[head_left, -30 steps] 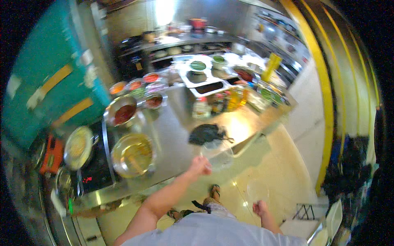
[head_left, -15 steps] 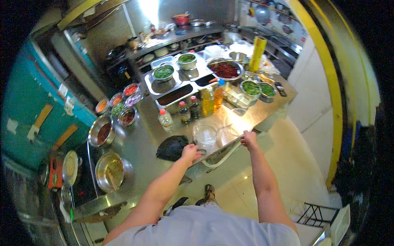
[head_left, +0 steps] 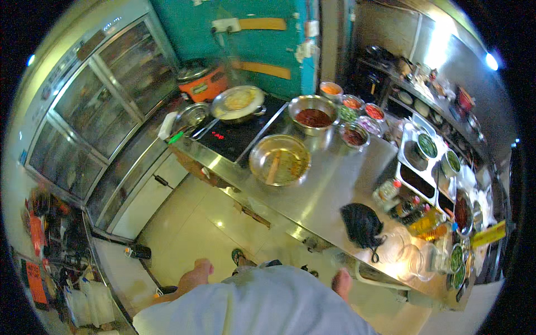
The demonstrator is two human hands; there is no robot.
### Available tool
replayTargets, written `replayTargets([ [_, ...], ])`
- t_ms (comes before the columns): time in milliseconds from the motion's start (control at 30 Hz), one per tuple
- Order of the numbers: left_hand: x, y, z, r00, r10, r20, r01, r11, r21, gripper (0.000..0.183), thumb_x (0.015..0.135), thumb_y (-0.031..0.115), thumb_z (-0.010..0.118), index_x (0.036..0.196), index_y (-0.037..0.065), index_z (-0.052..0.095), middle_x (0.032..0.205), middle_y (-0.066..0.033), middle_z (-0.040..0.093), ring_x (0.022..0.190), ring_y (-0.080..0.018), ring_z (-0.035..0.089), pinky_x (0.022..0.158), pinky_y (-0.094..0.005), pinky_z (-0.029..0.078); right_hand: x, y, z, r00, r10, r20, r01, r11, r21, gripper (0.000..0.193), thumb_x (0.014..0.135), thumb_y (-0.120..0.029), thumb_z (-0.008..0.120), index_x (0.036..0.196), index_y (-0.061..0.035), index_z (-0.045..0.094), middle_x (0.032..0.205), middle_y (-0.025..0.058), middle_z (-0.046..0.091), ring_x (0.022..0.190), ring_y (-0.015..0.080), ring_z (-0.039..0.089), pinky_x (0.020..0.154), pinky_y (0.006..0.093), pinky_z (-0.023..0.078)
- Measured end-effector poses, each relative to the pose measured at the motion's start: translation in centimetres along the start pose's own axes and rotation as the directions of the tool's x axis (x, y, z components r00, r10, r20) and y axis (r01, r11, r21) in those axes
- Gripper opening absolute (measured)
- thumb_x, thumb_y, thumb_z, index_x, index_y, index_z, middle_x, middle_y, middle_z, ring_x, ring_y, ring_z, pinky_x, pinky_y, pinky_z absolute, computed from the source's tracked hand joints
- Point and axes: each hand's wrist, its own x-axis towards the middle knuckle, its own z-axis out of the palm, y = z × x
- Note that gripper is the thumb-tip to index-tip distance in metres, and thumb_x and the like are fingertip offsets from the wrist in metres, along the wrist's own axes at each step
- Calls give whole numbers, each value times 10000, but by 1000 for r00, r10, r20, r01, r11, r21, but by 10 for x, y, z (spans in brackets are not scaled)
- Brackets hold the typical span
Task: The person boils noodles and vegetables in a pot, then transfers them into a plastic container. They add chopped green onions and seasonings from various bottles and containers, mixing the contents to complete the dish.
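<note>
My left hand [head_left: 201,272] hangs low in front of my body, over the tiled floor and apart from the counter. My right hand [head_left: 341,281] is down at my other side, just short of the counter's front edge. Both are small and blurred, so their finger positions are unclear; no object shows in either. On the steel counter [head_left: 318,206], the black bag [head_left: 362,224] lies nearest my right hand. Beside it stand clear round plastic containers [head_left: 417,261]. A steel bowl [head_left: 280,161] with a wooden-handled utensil [head_left: 273,168] sits farther left.
A pan [head_left: 238,104] of pale food rests by the black cooktop [head_left: 237,134], near an orange cooker [head_left: 204,84]. Bowls of chopped ingredients [head_left: 350,114], bottles [head_left: 410,207] and steel trays [head_left: 417,183] line the counter. A glass-door fridge [head_left: 92,106] stands left.
My view has swung left, toward the cooktop and fridge. Both hands have drawn back from the clear containers at the counter edge and dropped to my sides.
</note>
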Motion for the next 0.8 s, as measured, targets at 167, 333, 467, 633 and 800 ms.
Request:
replayTargets([
  [167, -8, -95, 42, 975, 203, 89, -215, 964, 154, 231, 937, 287, 632, 847, 75, 616, 716, -97, 646, 600, -225, 600, 527, -418, 478, 11, -192, 131, 756, -432, 492, 480, 877, 33, 278, 959, -287, 661, 1019, -17, 632, 877, 175, 708, 781, 314, 686, 717, 434, 540],
  [333, 83, -99, 2, 871, 491, -14, -447, 803, 394, 276, 948, 323, 691, 928, 65, 595, 764, -96, 651, 678, -233, 624, 613, -412, 519, 15, -349, 249, 616, -525, 587, 655, 756, -12, 265, 965, -312, 637, 1063, -66, 654, 948, 185, 722, 878, 405, 692, 757, 466, 547],
  [467, 169, -91, -169, 956, 223, 189, 170, 99, -980, 241, 962, 359, 598, 812, 171, 614, 590, -22, 542, 434, -215, 509, 390, -385, 409, -7, -404, 332, 537, -473, 699, 707, 704, -68, 287, 965, -313, 647, 1096, -58, 659, 959, 170, 727, 869, 349, 700, 765, 453, 547],
  [633, 209, 9, -418, 918, -89, -386, -321, 402, -858, 205, 995, 246, 565, 1056, 64, 493, 759, -77, 547, 531, -182, 536, 433, -359, 442, -27, -426, 381, 401, -286, 870, 734, 669, -119, 344, 986, -396, 588, 1160, -109, 665, 1049, 184, 719, 945, 393, 690, 822, 487, 546],
  [800, 266, 117, -563, 876, 77, -476, -416, 620, -665, 335, 986, 311, 586, 1149, 24, 529, 842, -122, 621, 627, -239, 628, 530, -407, 531, 4, -445, 414, 426, -247, 870, 735, 655, -175, 374, 1016, -393, 523, 1059, -50, 667, 980, 241, 709, 858, 465, 672, 783, 551, 541],
])
